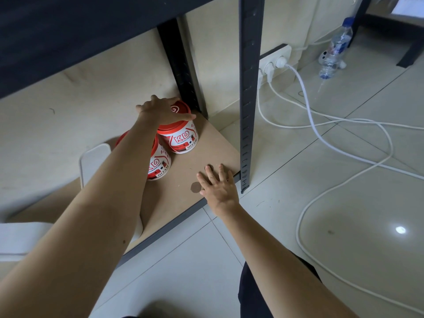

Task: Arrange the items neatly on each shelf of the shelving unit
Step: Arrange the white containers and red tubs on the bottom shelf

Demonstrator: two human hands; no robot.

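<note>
Two small white paint cans with red lids stand on the brown bottom shelf board [211, 145] of a dark metal shelving unit. The far can [181, 138] sits in the back right corner, and my left hand [160, 110] grips its red lid from above. The near can [159, 165] stands just in front of it, partly hidden by my left forearm. My right hand [218, 188] lies flat, fingers spread, on the shelf's front right edge, holding nothing. A white lidded container [94, 161] stands left of the cans, partly hidden by my arm.
The unit's front right post [249, 95] rises beside my right hand, and the shelf above [68, 31] overhangs. On the tiled floor to the right lie white cables [321, 134] from a wall power strip [275, 60]. A plastic water bottle [335, 49] stands further back.
</note>
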